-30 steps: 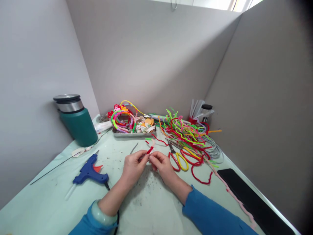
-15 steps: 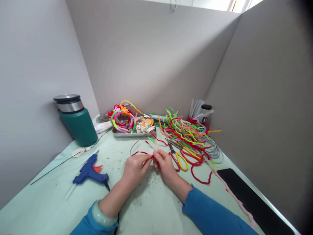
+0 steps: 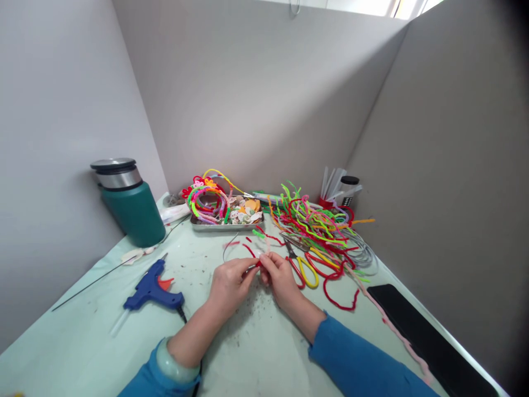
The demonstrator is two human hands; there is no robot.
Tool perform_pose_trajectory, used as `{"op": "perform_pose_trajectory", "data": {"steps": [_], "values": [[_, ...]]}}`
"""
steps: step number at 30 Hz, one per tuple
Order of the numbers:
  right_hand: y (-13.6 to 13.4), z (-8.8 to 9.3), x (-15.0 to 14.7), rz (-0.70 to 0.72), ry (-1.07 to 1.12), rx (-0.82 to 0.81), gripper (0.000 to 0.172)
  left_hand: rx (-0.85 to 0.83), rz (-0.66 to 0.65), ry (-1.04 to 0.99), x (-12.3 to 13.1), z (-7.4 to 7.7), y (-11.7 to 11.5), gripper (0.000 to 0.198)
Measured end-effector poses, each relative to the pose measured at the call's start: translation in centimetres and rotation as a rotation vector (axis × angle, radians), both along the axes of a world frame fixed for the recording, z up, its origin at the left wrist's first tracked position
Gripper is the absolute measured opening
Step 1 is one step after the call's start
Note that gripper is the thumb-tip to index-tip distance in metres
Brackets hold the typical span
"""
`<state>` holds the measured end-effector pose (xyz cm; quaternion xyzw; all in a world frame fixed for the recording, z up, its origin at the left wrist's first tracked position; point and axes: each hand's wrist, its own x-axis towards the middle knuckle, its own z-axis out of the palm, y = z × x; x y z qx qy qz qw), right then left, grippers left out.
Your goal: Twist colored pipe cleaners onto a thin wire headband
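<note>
Shifted since half a second ago: loose end of red stem [image 3: 248,251], swung up from beside left hand [image 3: 229,281]; grey wire [image 3: 225,253] bent a bit more. Reddish streak [image 3: 232,243] by wire, too blurred to identify.

Far left: bottle [image 3: 133,215], green body, shiny metal neck, dark-rimmed lid. Below, thin straight dark rod [image 3: 93,284], upper end near crumpled white scraps [image 3: 138,255]. Next, glue gun [image 3: 152,292], blue plastic, orange trigger, clear stick out the back; cord [image 3: 182,315] partly hidden under left forearm. Left sleeve [image 3: 152,380] blue, cut off at bottom edge; smooth pale green band [image 3: 176,366] around wrist. Behind, shallow metal tray [image 3: 227,227], full of flat cutouts and fuzzy multicolour rings, lower layers hidden.

Centre: left hand closed, thumb and finger pinching red stem; right hand [image 3: 281,278] pinching beside, fingertips almost meeting. Red stem between both, fuzzy, mostly covered by fingers. Pale pink strand [image 3: 268,244] with green tip [image 3: 258,234] just beyond; attachment unclear.

Right: scissors [image 3: 308,273], red and yellow loops, near tangled fuzzy stems [image 3: 309,218], too dense to separate. Behind, clear sticks [image 3: 330,184] and black-lidded jar [image 3: 349,188], bases hidden. Far right: long pink stem [image 3: 400,336] along flat black slab [image 3: 430,336].
</note>
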<state>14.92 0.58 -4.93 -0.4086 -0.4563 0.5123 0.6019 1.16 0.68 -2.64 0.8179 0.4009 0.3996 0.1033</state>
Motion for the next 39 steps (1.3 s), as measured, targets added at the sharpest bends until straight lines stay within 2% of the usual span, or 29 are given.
{"op": "perform_pose_trajectory", "data": {"steps": [5,10,16,20,24,27,32,39], "values": [[0.1,0.0,0.0,0.002,0.019,-0.006,0.029,-0.065,-0.021,-0.087,0.0,0.1,0.0,0.021],[0.2,-0.4,0.1,0.004,0.006,-0.029,0.027,-0.307,-0.057,-0.293,0.2,-0.3,0.5,0.020],[0.0,-0.4,0.2,0.015,-0.056,-0.021,0.031,-0.649,-0.137,-0.698,0.4,-0.7,1.4,0.029],[-0.3,0.0,0.1,0.057,-0.087,-0.010,0.030,-0.751,-0.142,-0.845,0.5,-0.5,1.7,0.039],[-0.4,0.2,0.1,0.085,-0.089,-0.011,0.027,-0.740,-0.132,-0.834,0.5,-0.4,1.6,0.037],[-0.2,0.1,0.2,0.087,-0.080,-0.022,0.027,-0.709,-0.044,-0.813,0.5,-0.3,1.5,0.034],[0.2,-0.1,0.3,0.058,0.030,-0.040,0.029,-0.669,-0.014,-0.789,0.4,0.3,1.6,0.030],[0.2,-0.1,0.3,0.031,0.030,-0.028,0.028,-0.494,-0.033,-0.392,-0.1,0.4,1.4,0.021]]}}
